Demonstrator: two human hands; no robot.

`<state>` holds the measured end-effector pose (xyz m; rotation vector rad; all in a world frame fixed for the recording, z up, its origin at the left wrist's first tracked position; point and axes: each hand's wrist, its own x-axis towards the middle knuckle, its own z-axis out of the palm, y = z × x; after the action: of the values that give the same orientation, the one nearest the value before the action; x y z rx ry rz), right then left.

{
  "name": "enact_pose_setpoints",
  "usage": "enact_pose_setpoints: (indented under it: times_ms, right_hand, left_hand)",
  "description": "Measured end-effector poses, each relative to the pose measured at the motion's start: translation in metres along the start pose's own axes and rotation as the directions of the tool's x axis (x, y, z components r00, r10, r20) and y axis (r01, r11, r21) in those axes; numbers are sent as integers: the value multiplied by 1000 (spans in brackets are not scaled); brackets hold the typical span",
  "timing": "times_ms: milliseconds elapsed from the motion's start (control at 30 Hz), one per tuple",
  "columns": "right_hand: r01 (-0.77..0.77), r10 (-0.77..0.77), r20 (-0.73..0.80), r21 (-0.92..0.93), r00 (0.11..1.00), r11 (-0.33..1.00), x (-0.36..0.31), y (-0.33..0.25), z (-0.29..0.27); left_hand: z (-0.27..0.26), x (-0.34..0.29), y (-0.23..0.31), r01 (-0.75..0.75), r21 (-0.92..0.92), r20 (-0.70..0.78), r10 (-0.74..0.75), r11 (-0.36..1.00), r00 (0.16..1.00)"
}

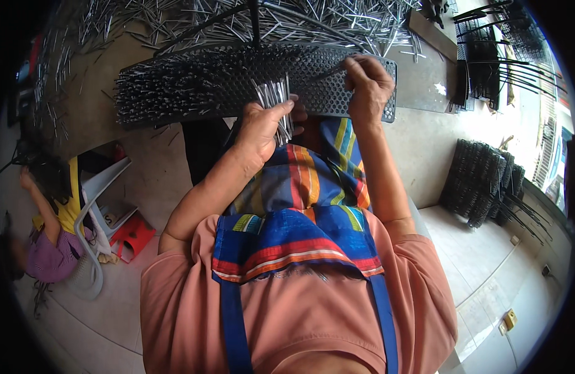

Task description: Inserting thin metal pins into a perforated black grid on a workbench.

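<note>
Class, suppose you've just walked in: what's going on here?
A person's left hand grips a bundle of thin metal rods. The right hand, seemingly pinching a single rod, is over the bare right part of a holed board. The board's left part bristles with rods. Beyond lies a heap of loose rods.

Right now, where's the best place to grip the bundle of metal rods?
Probably the bare stretch of the bundle of metal rods just above the thumb, approached from the right. The left hand wraps the middle, while the upper ends stick out uncovered. They look loosely spread at the tips, so closing lower, near the thumb, should gather them better.
</note>
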<state>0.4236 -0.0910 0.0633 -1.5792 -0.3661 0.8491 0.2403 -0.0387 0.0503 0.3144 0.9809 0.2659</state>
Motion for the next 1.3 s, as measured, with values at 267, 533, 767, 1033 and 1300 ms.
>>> enact_pose_setpoints:
  times_ms: [267, 533, 767, 1033, 1300]
  right_hand:
    - [617, -633, 21, -248, 774, 747, 33, 18, -6]
    - [603, -610, 199, -547, 767, 581, 37, 17, 5]
    - [539, -579, 185, -656, 794, 528, 37, 11, 10]
    - [484, -554, 180, -738, 813, 471, 34, 13, 10]
    - [470, -564, 148, -739, 812, 483, 29, 6, 3]
  left_hand:
    - [14, 5, -1, -70, 97, 49, 65, 993, 997]
    - [16, 10, -5, -39, 63, 32, 37, 997, 999]
    - [11, 15, -5, -11, 15, 32, 10, 1000, 999]
    - [12, 14, -3, -21, -7, 65, 21, 1000, 998]
    - [16, 17, 1, -20, -34, 84, 23, 999, 996]
